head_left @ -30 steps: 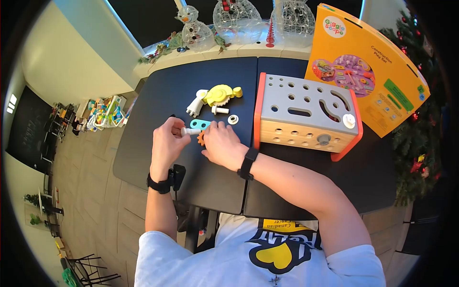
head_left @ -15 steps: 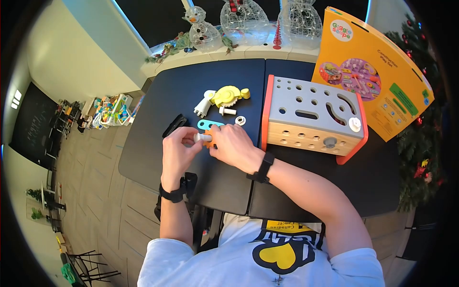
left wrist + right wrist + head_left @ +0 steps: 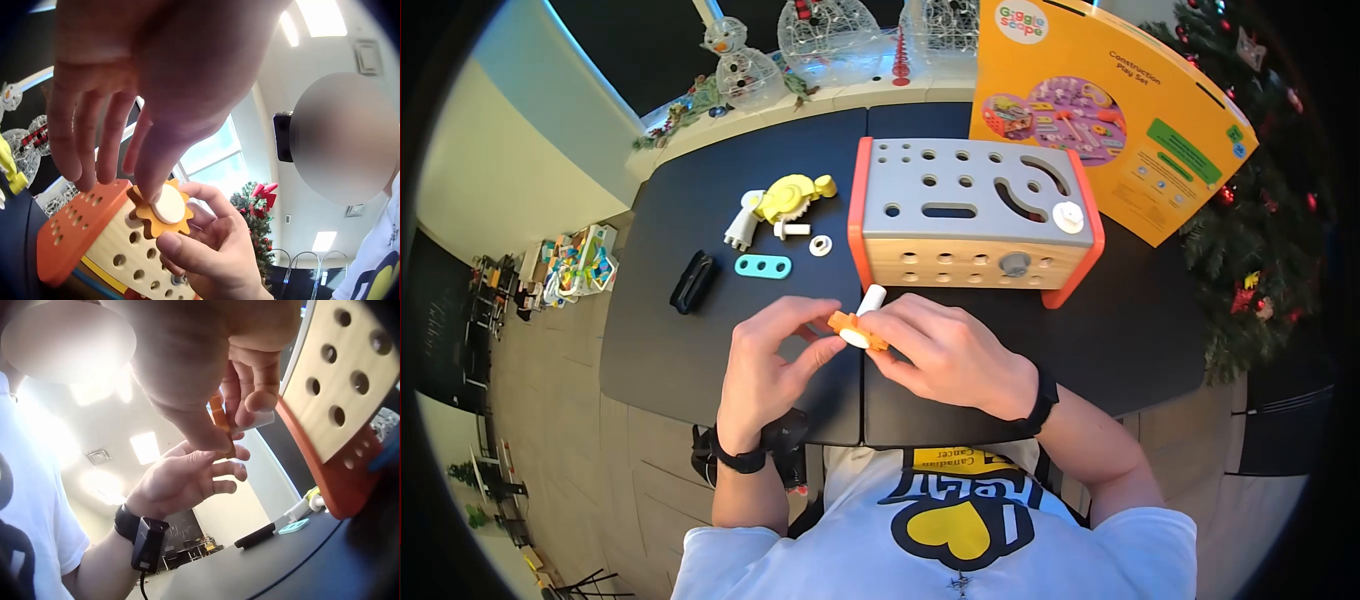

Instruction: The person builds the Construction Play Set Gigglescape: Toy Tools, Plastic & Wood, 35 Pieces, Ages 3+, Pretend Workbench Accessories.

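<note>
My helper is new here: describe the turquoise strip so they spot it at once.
On the black table, left of the gray-topped box, a flat turquoise strip lies between a black object and a white ring. Its color and three holes in a row set it apart.

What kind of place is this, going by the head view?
Probably a common room or classroom decorated for Christmas, not a workshop. Wire-frame snowmen stand on the ledge, a decorated tree is at the right edge, and a chalkboard-like dark wall panel with writing is at far left.
</note>
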A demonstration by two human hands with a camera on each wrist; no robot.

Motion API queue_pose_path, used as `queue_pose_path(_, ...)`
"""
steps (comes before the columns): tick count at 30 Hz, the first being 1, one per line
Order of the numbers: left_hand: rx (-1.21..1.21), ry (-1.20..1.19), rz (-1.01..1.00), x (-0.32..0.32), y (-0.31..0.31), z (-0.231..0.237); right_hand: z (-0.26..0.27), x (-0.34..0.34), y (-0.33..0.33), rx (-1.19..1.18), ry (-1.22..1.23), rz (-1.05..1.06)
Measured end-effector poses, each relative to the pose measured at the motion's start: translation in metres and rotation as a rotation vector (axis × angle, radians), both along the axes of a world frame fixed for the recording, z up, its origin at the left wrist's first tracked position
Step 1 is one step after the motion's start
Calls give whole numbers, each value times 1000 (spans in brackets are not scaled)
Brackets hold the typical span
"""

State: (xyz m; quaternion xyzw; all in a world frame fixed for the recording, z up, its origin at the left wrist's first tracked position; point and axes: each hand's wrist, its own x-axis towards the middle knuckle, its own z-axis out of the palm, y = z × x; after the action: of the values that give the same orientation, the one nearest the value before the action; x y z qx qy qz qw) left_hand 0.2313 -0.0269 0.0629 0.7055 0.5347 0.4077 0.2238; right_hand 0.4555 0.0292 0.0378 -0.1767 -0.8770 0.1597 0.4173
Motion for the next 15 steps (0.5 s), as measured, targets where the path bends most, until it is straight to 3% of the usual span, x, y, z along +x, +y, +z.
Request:
queue_pose_path(4,14,32,-68,25,3,0,-10,24,-4,-146,36,-51)
queue_pose_path(7,22,11,-88,43,7,-4,-8,40,-5,-457,176,-31)
queue_pose_path(15,91,72,-120,68,33,-13,-13,58,5,-421,145,-221)
